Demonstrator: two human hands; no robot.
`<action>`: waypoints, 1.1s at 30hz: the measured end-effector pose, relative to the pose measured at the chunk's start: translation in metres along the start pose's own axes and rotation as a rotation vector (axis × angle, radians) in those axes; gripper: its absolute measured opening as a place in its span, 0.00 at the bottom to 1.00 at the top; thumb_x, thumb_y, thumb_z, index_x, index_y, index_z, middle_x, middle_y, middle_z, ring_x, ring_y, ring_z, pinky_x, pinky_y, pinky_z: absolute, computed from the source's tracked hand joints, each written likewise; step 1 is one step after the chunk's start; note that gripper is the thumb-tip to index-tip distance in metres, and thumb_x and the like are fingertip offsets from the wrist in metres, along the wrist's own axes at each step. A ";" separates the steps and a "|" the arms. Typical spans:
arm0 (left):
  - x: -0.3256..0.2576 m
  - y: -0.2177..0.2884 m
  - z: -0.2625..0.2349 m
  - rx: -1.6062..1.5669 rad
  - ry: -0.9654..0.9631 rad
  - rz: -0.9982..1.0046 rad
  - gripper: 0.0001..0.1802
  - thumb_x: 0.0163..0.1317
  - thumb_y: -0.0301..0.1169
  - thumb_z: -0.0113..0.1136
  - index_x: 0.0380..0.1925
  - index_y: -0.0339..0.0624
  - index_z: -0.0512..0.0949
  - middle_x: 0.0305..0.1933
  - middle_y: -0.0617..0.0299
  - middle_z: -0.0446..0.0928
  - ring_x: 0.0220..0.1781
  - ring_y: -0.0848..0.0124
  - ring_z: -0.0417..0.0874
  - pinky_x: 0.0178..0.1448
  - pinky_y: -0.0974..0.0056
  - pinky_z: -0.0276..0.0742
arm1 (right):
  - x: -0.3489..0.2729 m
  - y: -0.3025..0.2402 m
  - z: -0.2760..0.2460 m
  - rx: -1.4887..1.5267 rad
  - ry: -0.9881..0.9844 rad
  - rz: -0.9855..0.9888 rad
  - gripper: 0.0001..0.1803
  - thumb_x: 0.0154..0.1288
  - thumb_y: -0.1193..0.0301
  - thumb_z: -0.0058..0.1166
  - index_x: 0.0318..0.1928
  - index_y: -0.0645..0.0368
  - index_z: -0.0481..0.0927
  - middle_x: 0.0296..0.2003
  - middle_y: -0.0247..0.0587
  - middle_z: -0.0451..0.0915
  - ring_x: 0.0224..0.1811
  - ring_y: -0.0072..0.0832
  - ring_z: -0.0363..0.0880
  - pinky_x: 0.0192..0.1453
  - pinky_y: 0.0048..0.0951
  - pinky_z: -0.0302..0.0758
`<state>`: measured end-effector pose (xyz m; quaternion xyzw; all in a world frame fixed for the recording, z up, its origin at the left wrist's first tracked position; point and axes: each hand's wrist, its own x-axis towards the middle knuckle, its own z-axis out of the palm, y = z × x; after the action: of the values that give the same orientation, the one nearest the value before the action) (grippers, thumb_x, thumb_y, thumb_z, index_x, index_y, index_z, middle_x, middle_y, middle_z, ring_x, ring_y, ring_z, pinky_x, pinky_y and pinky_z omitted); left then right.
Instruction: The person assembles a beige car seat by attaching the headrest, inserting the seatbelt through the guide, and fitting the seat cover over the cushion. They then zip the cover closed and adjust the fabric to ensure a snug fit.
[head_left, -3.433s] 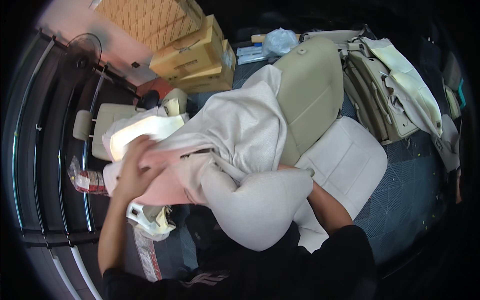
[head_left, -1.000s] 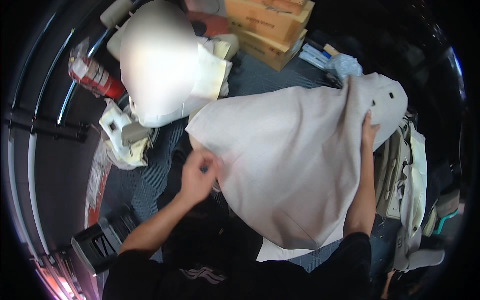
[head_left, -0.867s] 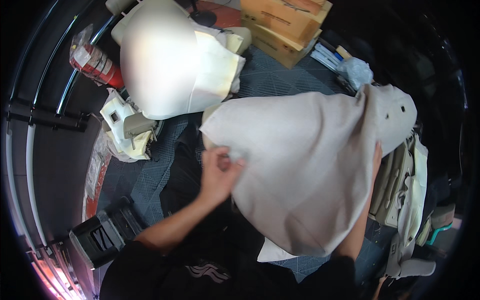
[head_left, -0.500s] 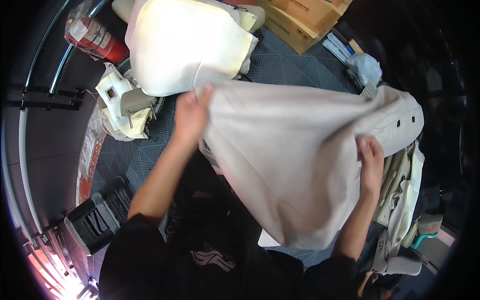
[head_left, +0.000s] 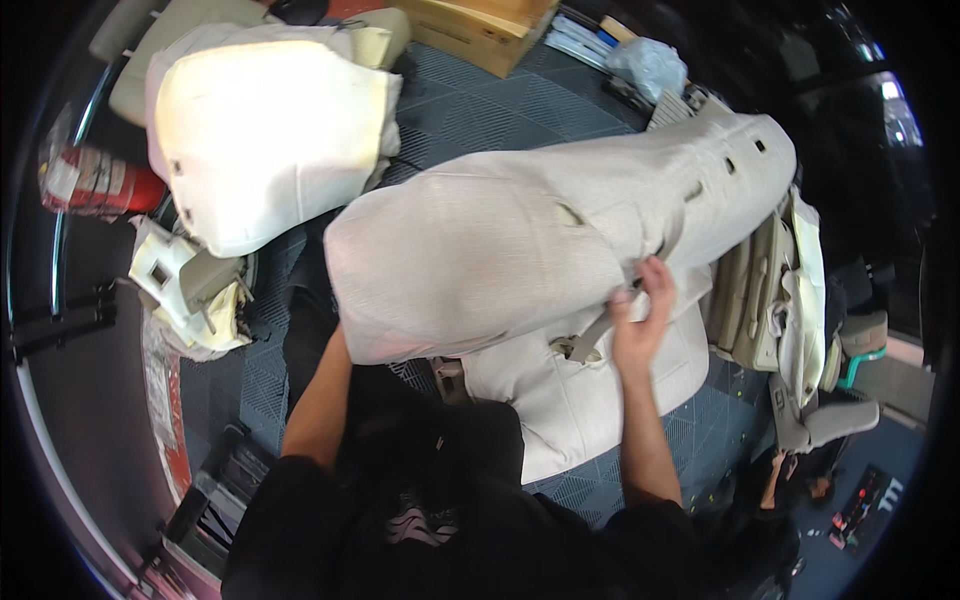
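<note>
A long beige fabric-covered car seat piece [head_left: 470, 240] lies across the space ahead of me, several dark slots toward its far right end. My left hand is hidden behind its left end; only the forearm shows. My right hand [head_left: 643, 315] is at its near edge, thumb and fingers closed round a beige strap [head_left: 594, 340]. The strap runs down to an opening in a second beige seat piece [head_left: 640, 375], which lies below and nearer to me.
A pale foam seat part [head_left: 270, 140] stands at the far left, beside a red cylinder [head_left: 120, 185] and a smaller foam piece [head_left: 165, 270]. A cardboard box [head_left: 480, 35] and plastic bag [head_left: 650, 65] are at the back. More seat parts [head_left: 755, 290] stand at right.
The loose beige cover that both hands held stretched out now lies over the long seat piece. My left hand has gone behind its end; my right moved left to the strap. The view has shifted.
</note>
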<state>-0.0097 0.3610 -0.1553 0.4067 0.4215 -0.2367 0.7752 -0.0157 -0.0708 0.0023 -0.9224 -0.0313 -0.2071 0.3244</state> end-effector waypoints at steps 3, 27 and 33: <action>-0.082 0.023 0.019 -0.110 -0.008 -0.062 0.37 0.71 0.52 0.54 0.69 0.34 0.66 0.67 0.46 0.74 0.62 0.54 0.80 0.65 0.51 0.76 | -0.007 -0.040 0.021 0.055 -0.006 -0.033 0.33 0.60 0.63 0.66 0.63 0.65 0.73 0.65 0.59 0.67 0.68 0.53 0.65 0.72 0.48 0.60; -0.055 0.070 0.065 -0.240 -0.355 0.424 0.26 0.77 0.45 0.43 0.61 0.34 0.74 0.59 0.46 0.79 0.55 0.60 0.83 0.62 0.58 0.79 | 0.094 -0.090 0.056 -0.282 -0.174 -0.385 0.24 0.64 0.58 0.60 0.57 0.54 0.81 0.61 0.42 0.76 0.65 0.47 0.70 0.69 0.56 0.59; -0.016 0.061 0.054 0.017 -0.357 0.333 0.23 0.75 0.43 0.47 0.55 0.34 0.78 0.54 0.48 0.81 0.52 0.64 0.83 0.60 0.59 0.79 | 0.138 -0.105 0.090 -0.163 -0.450 -0.343 0.18 0.72 0.60 0.50 0.55 0.53 0.83 0.58 0.39 0.81 0.65 0.42 0.73 0.73 0.54 0.60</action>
<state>0.0505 0.3506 -0.0987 0.4289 0.2029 -0.1775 0.8622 0.1222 0.0566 0.0564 -0.9494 -0.2413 -0.0510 0.1944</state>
